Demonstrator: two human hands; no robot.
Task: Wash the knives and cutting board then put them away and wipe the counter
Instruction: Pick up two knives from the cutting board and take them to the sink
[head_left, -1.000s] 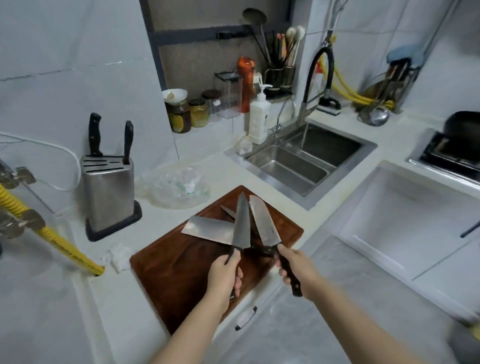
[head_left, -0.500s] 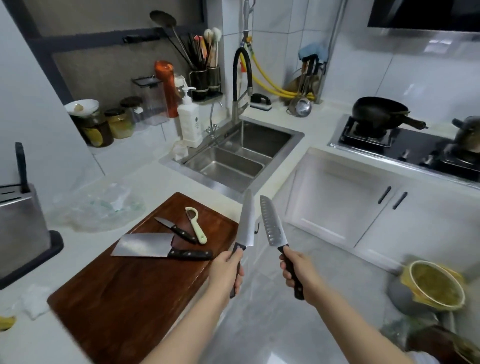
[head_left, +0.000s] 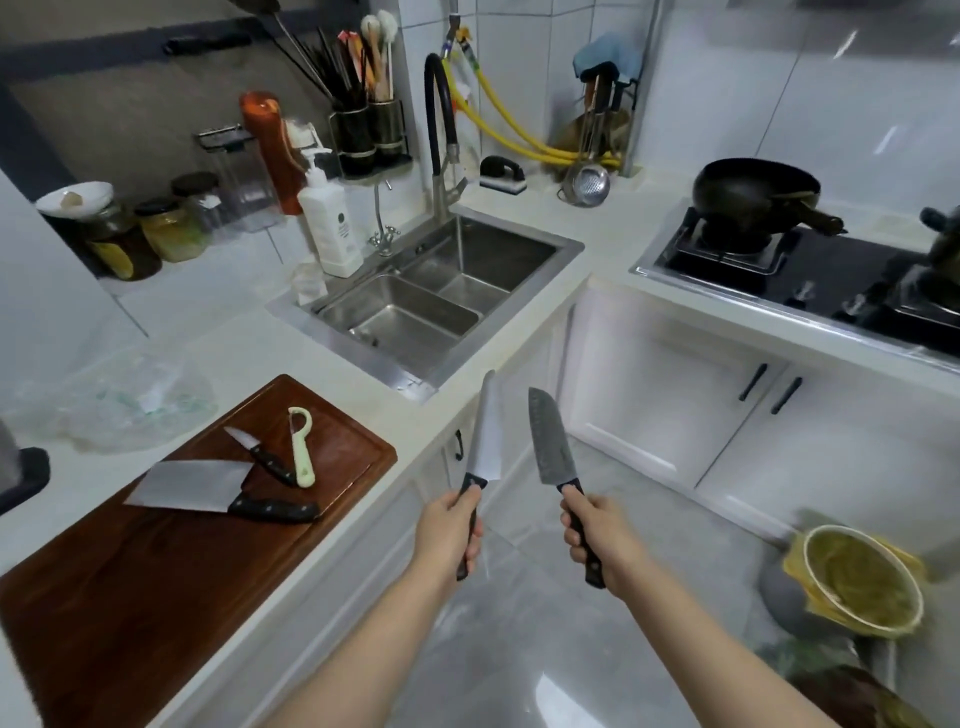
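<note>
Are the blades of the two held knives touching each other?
Apart. The head view shows floor and cabinet between the left knife and the right knife, along their whole length.

A dark, smooth wooden cutting board (head_left: 171, 561) is seen at eight o'clock. A brushed steel sink (head_left: 415, 312) is shown at twelve. A glossy metal cleaver (head_left: 192, 486) blade is noted on the board.

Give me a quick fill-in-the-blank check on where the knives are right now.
1. Each hand grips one ____ by its handle.
2. The cleaver lies on the ____.
3. The green peeler lies beside the small ____ knife.
4. The sink holds ____ knives.

Missing words: knife; cutting board; paring; no
</note>
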